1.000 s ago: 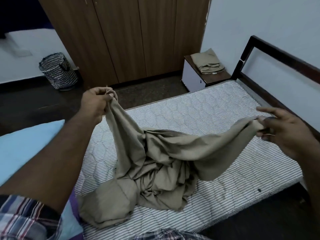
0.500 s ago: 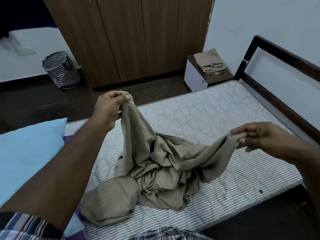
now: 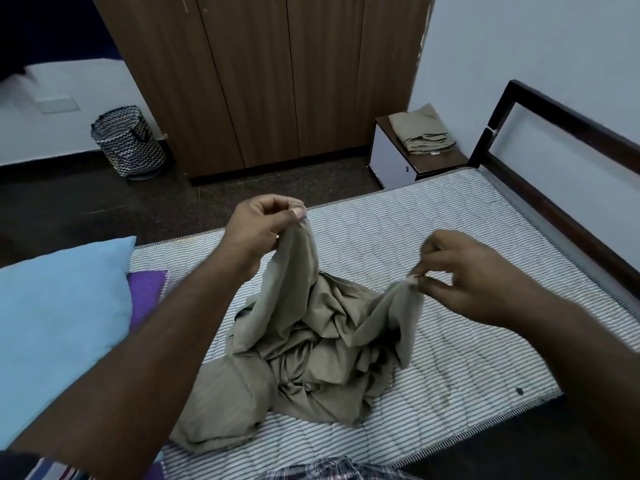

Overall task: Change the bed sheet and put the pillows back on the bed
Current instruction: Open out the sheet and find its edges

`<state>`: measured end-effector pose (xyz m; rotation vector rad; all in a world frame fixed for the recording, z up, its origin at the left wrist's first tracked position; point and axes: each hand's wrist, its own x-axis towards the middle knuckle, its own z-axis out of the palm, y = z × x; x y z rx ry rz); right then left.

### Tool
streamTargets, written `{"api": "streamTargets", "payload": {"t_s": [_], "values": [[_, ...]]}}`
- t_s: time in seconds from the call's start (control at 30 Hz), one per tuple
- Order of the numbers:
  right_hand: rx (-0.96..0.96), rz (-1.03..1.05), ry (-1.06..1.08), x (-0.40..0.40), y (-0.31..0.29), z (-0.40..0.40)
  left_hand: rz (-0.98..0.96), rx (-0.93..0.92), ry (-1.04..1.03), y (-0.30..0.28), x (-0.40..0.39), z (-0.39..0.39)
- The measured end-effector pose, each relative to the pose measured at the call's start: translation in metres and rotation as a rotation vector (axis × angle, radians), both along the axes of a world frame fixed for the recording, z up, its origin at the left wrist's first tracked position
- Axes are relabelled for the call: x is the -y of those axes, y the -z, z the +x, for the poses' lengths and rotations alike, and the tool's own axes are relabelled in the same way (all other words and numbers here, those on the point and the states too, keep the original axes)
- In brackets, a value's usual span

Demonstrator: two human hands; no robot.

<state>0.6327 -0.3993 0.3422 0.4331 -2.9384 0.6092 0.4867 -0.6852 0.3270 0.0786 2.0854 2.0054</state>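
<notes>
A crumpled beige bed sheet [image 3: 311, 362] lies in a heap on the bare striped mattress [image 3: 433, 230]. My left hand [image 3: 259, 230] pinches one edge of the sheet and lifts it above the heap. My right hand [image 3: 464, 271] pinches another edge at about the same height, to the right. A light blue pillow [image 3: 59, 320] rests on the left end of the mattress, with a purple item [image 3: 147, 292] partly under it. Folded beige cloth [image 3: 422, 135] sits on a small bedside cabinet [image 3: 394, 164] beyond the bed.
A wooden wardrobe [image 3: 270, 74] stands behind the bed across a strip of dark floor. A zigzag-patterned basket [image 3: 128, 143] stands on the floor at the left. The dark bed frame [image 3: 561, 116] runs along the right wall.
Both hands have moved toward each other while holding the sheet's edges, so the cloth between them has gone slack. The view has shifted slightly left.
</notes>
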Motion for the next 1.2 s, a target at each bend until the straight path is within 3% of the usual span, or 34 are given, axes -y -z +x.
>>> {"api": "streamTargets", "payload": {"t_s": [0.13, 0.37, 0.7, 1.03, 1.2], "values": [[-0.153, -0.242, -0.207, 0.042, -0.002, -0.02, 0.034, 0.001, 0.055, -0.004, -0.011, 0.018], [-0.147, -0.605, -0.171, 0.09, 0.008, -0.061, 0.099, 0.025, 0.049, -0.008, -0.005, 0.038], [-0.131, -0.618, -0.063, 0.118, 0.016, -0.085, 0.179, 0.018, -0.007, -0.005, 0.015, 0.049], [0.077, -0.75, 0.055, 0.127, 0.014, -0.093, 0.25, 0.014, 0.003, -0.004, 0.019, 0.053], [0.097, -0.71, 0.051, 0.125, 0.015, -0.098, 0.217, -0.013, 0.047, -0.005, 0.023, 0.049]]}}
